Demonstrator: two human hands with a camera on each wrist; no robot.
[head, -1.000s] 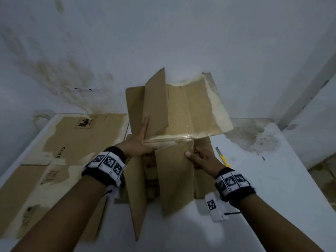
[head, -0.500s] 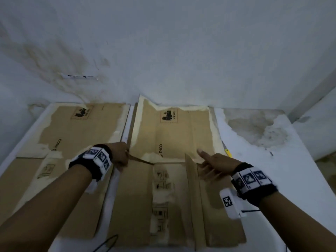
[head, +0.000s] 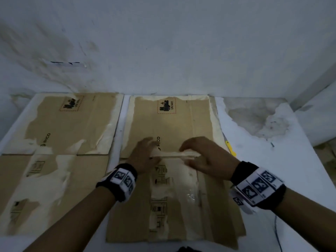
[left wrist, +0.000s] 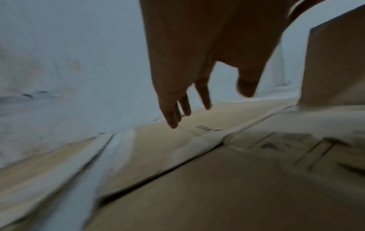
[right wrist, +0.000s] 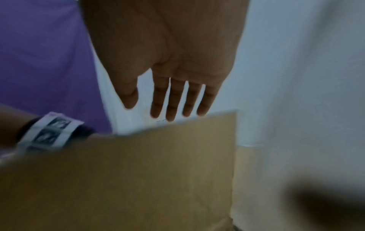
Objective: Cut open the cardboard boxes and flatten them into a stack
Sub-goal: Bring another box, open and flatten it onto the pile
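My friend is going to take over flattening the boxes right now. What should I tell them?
Left hand: open, fingers straight, over the left part of the middle fold of the right-hand box.
Right hand: open, fingers straight, over the same fold; a flap stands up just below it in the wrist view.
Things: the left-hand box lies flat on the white table; the right-hand box lies opened out beside it, not on it. A yellow cutter pokes out at its right edge.
Done: both boxes cut open and spread.
Left: press the fold and flap flat, then stack one box on the other.
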